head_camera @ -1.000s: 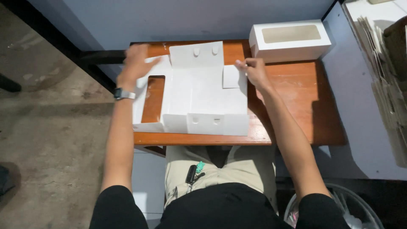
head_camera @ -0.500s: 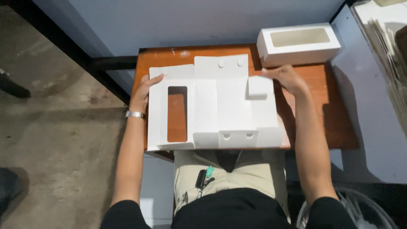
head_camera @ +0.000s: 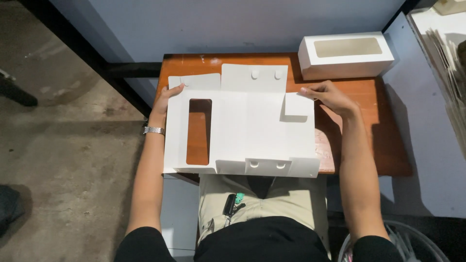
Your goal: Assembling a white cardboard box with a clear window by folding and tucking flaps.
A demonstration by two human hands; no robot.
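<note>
A: Left hand [head_camera: 165, 101] first. What's the grip?

B: Fingers curled over the upper left edge of the flat white carton blank [head_camera: 247, 131], thumb on top near a small rounded flap. A closed grip on the sheet's edge. Metal wristwatch [head_camera: 154, 130] on that wrist.

A: Right hand [head_camera: 326, 94]?

B: At the blank's upper right corner, fingertips pinching the edge beside a small square flap [head_camera: 297, 104] that stands up and throws a shadow. Also closed on the card.

A: The blank itself?

B: Unfolded, lying flat on the wooden table [head_camera: 376, 126], spread between the 2 hands. 1 long rectangular window cut-out [head_camera: 199, 131] in the left panel, brown table showing through. The top flap [head_camera: 254, 77] carries 2 round tabs; the near flap [head_camera: 264, 166], folded up at the table's front edge, has 2 matching semicircular cuts. The near edge overhangs the person's lap.

A: Around it?

B: 1 finished white box [head_camera: 345, 56] with a window lid at the far right of the table, well apart from the hands. Stack of flat card sheets [head_camera: 449, 87] on a surface to the right. Keys with a green fob [head_camera: 233, 204] hang at the trouser pocket. Wire basket [head_camera: 417, 242] partly visible at lower right. Concrete floor [head_camera: 63, 145] on the left.
</note>
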